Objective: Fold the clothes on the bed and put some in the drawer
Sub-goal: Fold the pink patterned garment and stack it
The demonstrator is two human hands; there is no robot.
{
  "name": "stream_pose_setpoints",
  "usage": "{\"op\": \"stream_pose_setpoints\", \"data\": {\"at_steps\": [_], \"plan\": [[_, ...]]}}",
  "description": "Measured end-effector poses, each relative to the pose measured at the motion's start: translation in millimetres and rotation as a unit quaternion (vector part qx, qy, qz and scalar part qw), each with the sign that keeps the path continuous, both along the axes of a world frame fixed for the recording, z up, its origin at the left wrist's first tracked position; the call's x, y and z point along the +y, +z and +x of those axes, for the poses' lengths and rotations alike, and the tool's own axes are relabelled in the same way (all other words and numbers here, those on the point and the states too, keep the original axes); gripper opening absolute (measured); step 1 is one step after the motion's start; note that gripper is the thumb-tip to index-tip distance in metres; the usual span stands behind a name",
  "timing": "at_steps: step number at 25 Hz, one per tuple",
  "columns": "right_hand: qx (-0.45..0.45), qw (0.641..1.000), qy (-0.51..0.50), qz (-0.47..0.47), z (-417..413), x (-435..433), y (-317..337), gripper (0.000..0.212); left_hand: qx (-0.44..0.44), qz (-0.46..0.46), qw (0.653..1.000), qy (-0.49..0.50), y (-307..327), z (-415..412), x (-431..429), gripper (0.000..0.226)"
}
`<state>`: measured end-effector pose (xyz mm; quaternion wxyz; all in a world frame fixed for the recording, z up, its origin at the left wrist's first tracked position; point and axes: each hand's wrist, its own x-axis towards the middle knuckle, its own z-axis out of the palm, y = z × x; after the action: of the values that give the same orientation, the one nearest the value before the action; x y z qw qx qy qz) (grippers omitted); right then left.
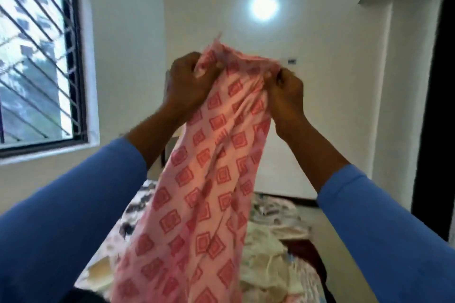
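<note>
A pink garment (pixel 209 179) printed with red diamond shapes hangs lengthwise in front of me, held high at head level. My left hand (pixel 187 81) grips its bunched top edge on the left. My right hand (pixel 285 88) pinches the same top edge on the right, a short gap from the left hand. The cloth falls down past the bottom of the view and hides much of the bed (pixel 138 206) behind it. Both my arms wear blue sleeves.
Several pale crumpled clothes (pixel 268 241) lie on the bed to the right of the hanging garment. A barred window (pixel 37 56) is on the left wall. A white wall with a lit lamp (pixel 264 6) stands ahead. A dark doorway edge (pixel 433 106) is at the right.
</note>
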<state>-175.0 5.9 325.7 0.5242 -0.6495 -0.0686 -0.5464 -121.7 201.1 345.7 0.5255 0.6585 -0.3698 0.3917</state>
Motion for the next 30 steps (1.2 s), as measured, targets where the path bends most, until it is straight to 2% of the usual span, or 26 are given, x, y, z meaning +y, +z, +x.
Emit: {"op": "stream_pose_setpoints", "data": {"at_steps": [2,4,7,10,12,14,16,18,19,21,23,26,27,29,30], "plan": [[-0.017,0.999,-0.012,-0.034,-21,4,39,0.015,-0.061,0.026,0.997,0.041,42,-21,7,0.034],[0.015,1.0,-0.013,-0.02,-36,-1,55,0.017,0.005,0.102,0.995,-0.007,62,-36,14,0.032],[0.021,0.999,0.025,0.033,-58,-1,66,0.025,0.036,0.117,0.992,-0.033,75,-61,27,0.036],[0.134,0.99,0.011,0.05,-63,-2,66,0.026,0.089,0.151,0.981,-0.081,69,-84,24,0.025],[0.211,0.977,-0.014,0.041,-64,3,55,0.035,0.146,0.141,0.975,-0.093,54,-89,17,0.022],[0.25,0.962,-0.109,-0.019,-72,15,39,0.05,0.176,0.122,0.974,-0.076,36,-88,6,0.019],[0.178,0.957,-0.203,-0.107,-76,25,24,0.048,0.166,0.139,0.976,-0.036,17,-88,-5,0.02],[0.117,0.971,-0.124,-0.165,-78,34,9,0.048,0.17,0.174,0.968,-0.056,1,-91,-14,0.027],[0.124,0.978,-0.07,-0.152,-76,33,1,0.05,0.173,0.191,0.962,-0.084,-8,-94,-18,0.031],[0.146,0.983,-0.014,-0.107,-67,22,-18,0.051,0.173,0.21,0.954,-0.126,-29,-99,-25,0.035],[0.142,0.984,-0.022,-0.104,-64,13,-43,0.047,0.202,0.204,0.943,-0.169,-58,-99,-30,0.033],[0.128,0.976,-0.095,-0.147,-55,5,-78,0.05,0.347,0.147,0.891,-0.254,-129,-88,-24,0.041],[0.126,0.968,-0.136,-0.168,-52,2,-89,0.051,0.393,0.131,0.877,-0.244,-162,-84,-19,0.044],[0.119,0.952,-0.204,-0.197,-49,-9,-113,0.049,0.481,0.103,0.857,-0.155,-238,-80,-7,0.041],[0.111,0.949,-0.219,-0.2,-48,-14,-127,0.046,0.532,0.094,0.834,-0.112,-277,-82,-1,0.038]]}}
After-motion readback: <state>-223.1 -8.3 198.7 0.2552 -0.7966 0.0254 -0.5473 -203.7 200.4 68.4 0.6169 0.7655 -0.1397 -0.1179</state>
